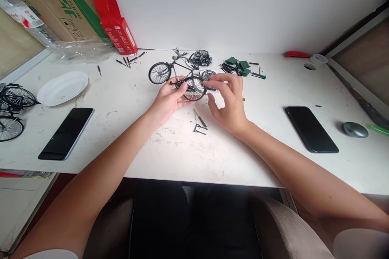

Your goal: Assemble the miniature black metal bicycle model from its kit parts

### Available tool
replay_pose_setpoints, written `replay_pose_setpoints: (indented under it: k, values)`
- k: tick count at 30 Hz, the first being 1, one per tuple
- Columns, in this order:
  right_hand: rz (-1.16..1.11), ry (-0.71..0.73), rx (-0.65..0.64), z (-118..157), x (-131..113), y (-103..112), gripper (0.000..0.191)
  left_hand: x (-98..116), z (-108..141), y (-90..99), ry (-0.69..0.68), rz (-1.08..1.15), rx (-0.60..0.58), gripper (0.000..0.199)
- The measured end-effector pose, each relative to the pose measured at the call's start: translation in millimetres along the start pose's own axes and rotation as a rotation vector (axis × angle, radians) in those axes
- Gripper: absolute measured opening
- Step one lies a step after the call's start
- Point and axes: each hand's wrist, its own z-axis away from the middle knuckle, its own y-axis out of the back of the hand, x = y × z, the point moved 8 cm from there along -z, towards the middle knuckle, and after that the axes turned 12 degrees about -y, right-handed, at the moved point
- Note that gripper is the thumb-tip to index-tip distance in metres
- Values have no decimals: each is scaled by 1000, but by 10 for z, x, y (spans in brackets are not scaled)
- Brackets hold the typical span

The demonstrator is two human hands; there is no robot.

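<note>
The model bicycle (182,66) was above the table (164,156), its long axis slanting from the front wheel (159,73) at far left to the rear wheel (195,88) at near right. The left hand (168,99) pinched it low between thumb and fingers. The right hand (229,103), nearer the rear wheel, curved open just right of it, thumb and forefinger apart; whether a fingertip touched the tyre could not be told.

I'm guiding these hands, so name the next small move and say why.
I'd suggest gently closing the right hand around the edge of the rear wheel: its thumb and fingers are parted there, while the left hand holds the model bicycle.
</note>
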Motion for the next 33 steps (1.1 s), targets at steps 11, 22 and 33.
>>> replay_pose_setpoints:
  k: [11, 22, 33]
  values:
    - [-135, 65, -535, 103, 79, -395, 26, -3, -102, 282, -76, -20, 192, 47]
    - [-57, -30, -575, 124, 125, -427, 67, 66, -123, 302, -124, -13, 164, 43]
    - [-61, -59, -535, 148, 196, -463, 49, 49, -83, 300, -98, -119, 200, 44]
